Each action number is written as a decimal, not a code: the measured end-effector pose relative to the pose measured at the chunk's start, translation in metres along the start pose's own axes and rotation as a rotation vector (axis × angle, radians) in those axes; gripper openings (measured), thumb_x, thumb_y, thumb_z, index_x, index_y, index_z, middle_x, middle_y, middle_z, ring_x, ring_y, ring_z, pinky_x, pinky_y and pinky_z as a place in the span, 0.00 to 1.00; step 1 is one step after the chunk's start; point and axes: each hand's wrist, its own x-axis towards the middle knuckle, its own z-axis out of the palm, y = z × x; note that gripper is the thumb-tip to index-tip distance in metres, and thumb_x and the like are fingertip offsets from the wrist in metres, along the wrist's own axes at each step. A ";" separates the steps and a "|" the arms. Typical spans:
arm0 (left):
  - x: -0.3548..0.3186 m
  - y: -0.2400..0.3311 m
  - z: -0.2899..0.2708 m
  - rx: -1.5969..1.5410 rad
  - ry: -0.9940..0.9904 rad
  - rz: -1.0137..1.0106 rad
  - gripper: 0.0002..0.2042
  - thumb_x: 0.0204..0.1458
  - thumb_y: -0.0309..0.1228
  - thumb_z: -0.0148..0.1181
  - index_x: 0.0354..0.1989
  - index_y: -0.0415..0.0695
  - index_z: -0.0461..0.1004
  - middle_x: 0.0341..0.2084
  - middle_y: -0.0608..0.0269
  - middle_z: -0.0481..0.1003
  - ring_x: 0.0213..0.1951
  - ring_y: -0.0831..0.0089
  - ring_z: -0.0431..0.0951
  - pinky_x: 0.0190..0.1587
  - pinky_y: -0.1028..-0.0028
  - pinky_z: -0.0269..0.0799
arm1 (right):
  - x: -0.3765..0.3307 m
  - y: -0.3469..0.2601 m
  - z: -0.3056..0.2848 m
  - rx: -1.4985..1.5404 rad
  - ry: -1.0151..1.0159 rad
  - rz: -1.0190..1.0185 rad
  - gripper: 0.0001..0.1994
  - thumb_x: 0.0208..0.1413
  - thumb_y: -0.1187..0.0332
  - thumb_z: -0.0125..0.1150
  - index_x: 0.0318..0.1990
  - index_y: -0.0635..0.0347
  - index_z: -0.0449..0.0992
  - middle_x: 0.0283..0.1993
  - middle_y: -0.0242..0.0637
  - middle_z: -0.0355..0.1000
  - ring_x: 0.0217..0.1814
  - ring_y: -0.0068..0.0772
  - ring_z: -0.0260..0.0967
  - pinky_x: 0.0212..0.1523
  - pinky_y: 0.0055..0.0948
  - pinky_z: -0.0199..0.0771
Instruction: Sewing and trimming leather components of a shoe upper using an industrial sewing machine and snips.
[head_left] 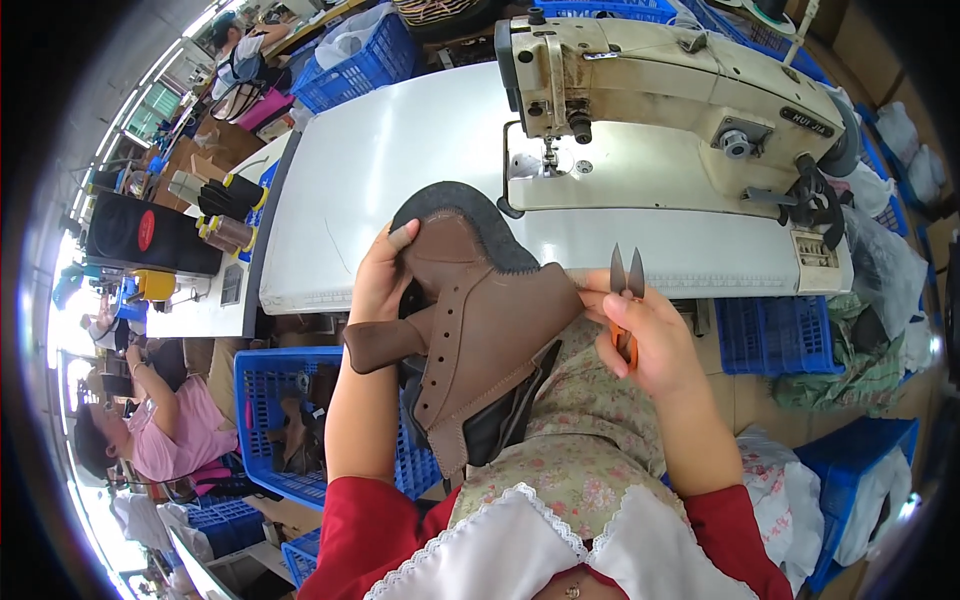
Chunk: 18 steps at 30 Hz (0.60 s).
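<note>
My left hand [378, 272] grips a brown leather boot upper [490, 325] by its left edge, the thumb lying on the outside near the curved top. The upper has a row of punched holes, stitched seams and a strap-like flap on its left; black lining shows along the top curve and below. In my right hand [650, 345] is a pair of small thread snips [622, 342] with orange handles, the two blades pointing up and slightly apart. The fingertips of that hand reach the upper's right edge. The blades stand to the right of the upper, apart from it.
Beyond my hands is a white sewing table [370, 165] with a cream sewing machine [660, 90]. A blue crate [262, 415] holding brown pieces stands at lower left; another blue crate [765, 340] is under the table at right. A person in pink [185, 425] sits at far left.
</note>
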 end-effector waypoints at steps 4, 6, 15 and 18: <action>0.012 -0.010 -0.007 -0.123 0.018 -0.135 0.14 0.60 0.28 0.53 0.51 0.33 0.70 0.46 0.47 0.76 0.49 0.58 0.78 0.53 0.58 0.75 | 0.001 0.000 -0.003 -0.002 0.045 -0.001 0.21 0.64 0.65 0.48 0.59 0.72 0.66 0.54 0.53 0.70 0.19 0.19 0.59 0.16 0.20 0.58; 0.013 -0.012 -0.011 -0.134 0.031 -0.165 0.14 0.59 0.29 0.54 0.49 0.33 0.71 0.44 0.46 0.77 0.46 0.56 0.79 0.51 0.54 0.77 | 0.001 -0.001 0.000 0.022 0.069 -0.003 0.21 0.64 0.66 0.48 0.60 0.72 0.66 0.54 0.54 0.70 0.20 0.19 0.60 0.16 0.20 0.58; -0.012 0.008 0.033 0.086 -0.060 0.210 0.15 0.57 0.25 0.56 0.51 0.31 0.71 0.45 0.51 0.77 0.49 0.63 0.77 0.55 0.65 0.70 | -0.001 0.013 -0.022 -0.010 0.102 0.007 0.18 0.58 0.66 0.57 0.52 0.68 0.71 0.40 0.40 0.73 0.21 0.19 0.63 0.13 0.17 0.55; -0.019 0.008 0.038 0.101 -0.095 0.218 0.14 0.55 0.25 0.59 0.48 0.31 0.72 0.45 0.51 0.77 0.48 0.64 0.77 0.54 0.67 0.70 | -0.002 0.013 -0.015 -0.058 0.135 0.017 0.12 0.57 0.68 0.61 0.46 0.63 0.74 0.31 0.28 0.68 0.16 0.13 0.55 0.16 0.15 0.53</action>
